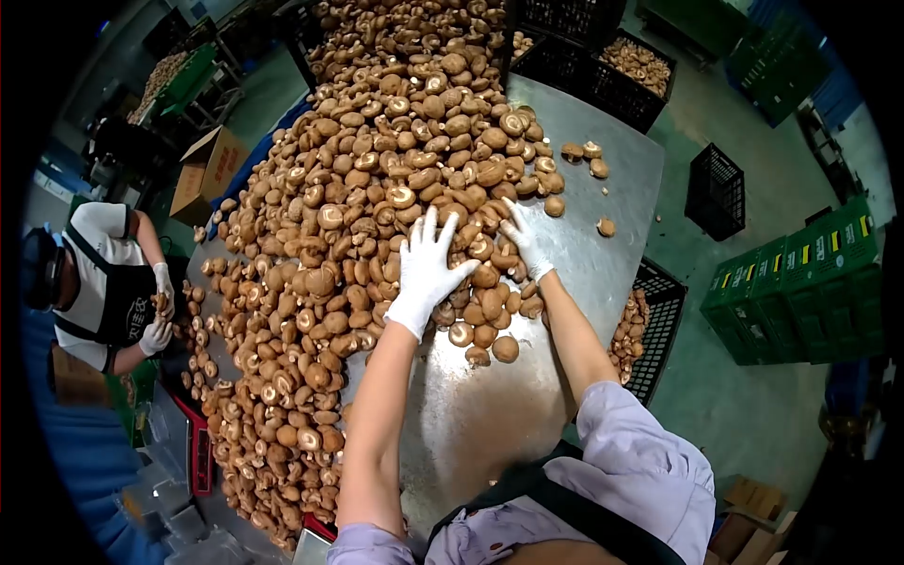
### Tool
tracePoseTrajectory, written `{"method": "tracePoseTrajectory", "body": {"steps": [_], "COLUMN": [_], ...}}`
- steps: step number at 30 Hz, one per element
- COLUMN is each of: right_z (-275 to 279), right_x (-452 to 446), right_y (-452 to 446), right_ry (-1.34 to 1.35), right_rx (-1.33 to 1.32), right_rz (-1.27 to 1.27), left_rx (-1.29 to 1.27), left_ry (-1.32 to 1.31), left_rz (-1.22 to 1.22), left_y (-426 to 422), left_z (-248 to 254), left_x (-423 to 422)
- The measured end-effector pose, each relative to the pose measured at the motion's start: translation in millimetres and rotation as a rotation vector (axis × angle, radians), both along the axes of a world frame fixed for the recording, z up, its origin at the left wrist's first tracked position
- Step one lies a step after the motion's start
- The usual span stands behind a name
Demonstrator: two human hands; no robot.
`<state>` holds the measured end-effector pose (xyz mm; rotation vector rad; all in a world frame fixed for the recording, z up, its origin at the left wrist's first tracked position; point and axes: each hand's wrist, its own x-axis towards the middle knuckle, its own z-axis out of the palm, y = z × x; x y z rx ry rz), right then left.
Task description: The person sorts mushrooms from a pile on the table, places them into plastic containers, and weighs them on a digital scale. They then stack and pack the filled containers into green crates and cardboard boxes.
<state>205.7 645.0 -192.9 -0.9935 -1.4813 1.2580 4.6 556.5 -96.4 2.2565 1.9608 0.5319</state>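
Note:
A large heap of brown mushrooms with pale stems covers much of the metal table. White-gloved, my left hand lies on the heap's near side with its fingers spread. My right hand, gloved too, rests at the heap's right edge, fingers stretched forward against the mushrooms. Between and below the hands sits a small cluster of mushrooms. Neither hand is closed around a mushroom. A few loose mushrooms lie on the metal to the right.
Across the heap at left, a co-worker in white gloves handles mushrooms. A black crate of mushrooms stands by the table's right edge. Farther right are an upright black crate and stacked green boxes. An open cardboard box is behind left.

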Motion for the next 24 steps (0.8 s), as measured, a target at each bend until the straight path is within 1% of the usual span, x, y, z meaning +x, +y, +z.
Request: {"method": "tracePoseTrajectory", "body": {"steps": [2,3,6,8,10,11,12,14,15,16,18,19,20,21,22,23,24], "right_z": [8,5,-4,-4,-1,2,8,17,8,-2,-20,16,1,1,16,32,26], "right_x": [-17,-18,-37,-40,-43,-43,-45,-58,-67,-72,-96,-94,-103,-113,-120,-120,-136], "right_y": [-2,2,-1,-9,-20,-22,-30,-50,-57,-65,-81,-98,-108,-126,-145,-157,-176], "right_ry": [0.165,0.248,0.280,0.253,0.215,0.119,0.121,0.042,0.067,0.109,0.033,0.082,0.013,0.015,0.019,-0.016,0.078], "right_rx": [-0.084,-0.152,-0.162,-0.149,-0.149,-0.056,-0.058,-0.193,-0.232,-0.230,-0.052,-0.091,-0.081,-0.047,-0.012,-0.087,-0.132], "right_rz": [0.071,0.135,0.170,0.179,0.181,0.258,0.266,0.443,0.529,0.526,0.533,0.527,0.432,0.426,0.419,0.569,0.573], "left_rx": [-0.273,-0.308,-0.295,-0.227,-0.211,-0.212,-0.219,-0.307,-0.282,-0.249,-0.325,-0.256,-0.279,-0.261,-0.241,-0.214,-0.200], "left_ry": [0.019,0.004,0.003,-0.028,-0.011,-0.081,-0.115,0.079,0.082,0.083,0.027,0.102,0.167,0.185,0.206,0.191,0.144], "left_rz": [0.061,0.063,0.035,0.032,0.040,0.045,0.046,0.073,0.083,0.102,0.130,0.130,0.125,0.162,0.200,0.251,0.340], "left_y": [8,8,-4,-21,-39,-49,-60,-84,-95,-108,-134,-151,-169,-186,-203,-221,-238], "left_z": [10,14,11,11,14,10,12,18,16,15,11,7,4,1,-1,-1,-7], "left_x": [0,-3,-17,-23,-28,-34,-37,-39,-44,-50,-60,-60,-61,-63,-66,-69,-74]}}
